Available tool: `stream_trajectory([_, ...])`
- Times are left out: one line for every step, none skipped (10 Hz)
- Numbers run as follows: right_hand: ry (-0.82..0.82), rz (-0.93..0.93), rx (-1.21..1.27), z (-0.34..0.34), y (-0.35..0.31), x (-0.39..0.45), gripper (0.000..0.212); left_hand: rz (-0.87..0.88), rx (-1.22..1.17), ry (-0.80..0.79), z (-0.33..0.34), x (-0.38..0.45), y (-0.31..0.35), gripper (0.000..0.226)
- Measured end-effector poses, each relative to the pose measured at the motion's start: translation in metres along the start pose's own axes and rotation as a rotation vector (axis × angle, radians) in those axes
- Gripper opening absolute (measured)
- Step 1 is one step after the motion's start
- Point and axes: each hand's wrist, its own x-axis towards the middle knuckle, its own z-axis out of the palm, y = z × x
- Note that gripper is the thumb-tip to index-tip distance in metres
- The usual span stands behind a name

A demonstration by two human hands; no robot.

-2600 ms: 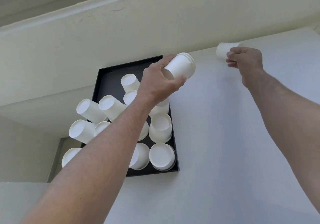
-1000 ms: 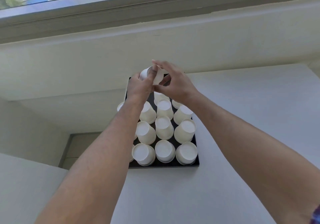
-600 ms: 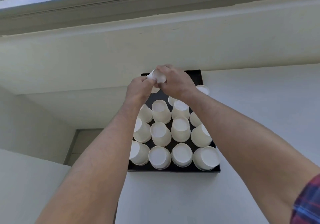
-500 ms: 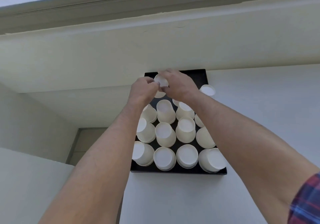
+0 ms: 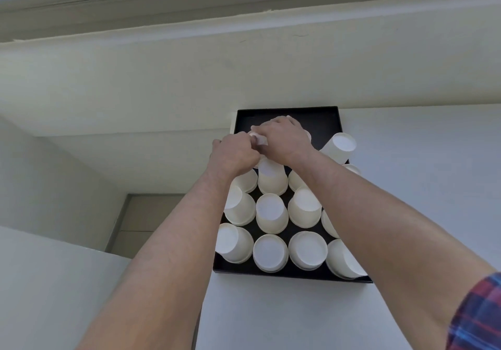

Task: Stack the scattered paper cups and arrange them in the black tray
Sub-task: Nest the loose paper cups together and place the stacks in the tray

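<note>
Gripping one paper cup [image 5: 259,140] between them, the left hand [image 5: 235,157] and right hand [image 5: 282,138] curl around it over the far left part of the black tray [image 5: 322,118]. How the cup points is hidden by the fingers. Upside-down cups [image 5: 271,214] fill the tray's near rows, bottoms up. No writing shows.

white paper cups [image 5: 272,214] are set upside down in rows inside a black tray [image 5: 326,118] on a white surface. one cup [image 5: 338,147] is tilted near the right rim. a small cup [image 5: 259,140] is held over the far rows.
</note>
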Motion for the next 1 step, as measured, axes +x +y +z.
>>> stream_trajectory([0.004,-0.01,0.027,-0.0006,-0.0005,-0.0022,0.051,0.031,0.044,0.04,0.0016,-0.0027,0.0058,0.049])
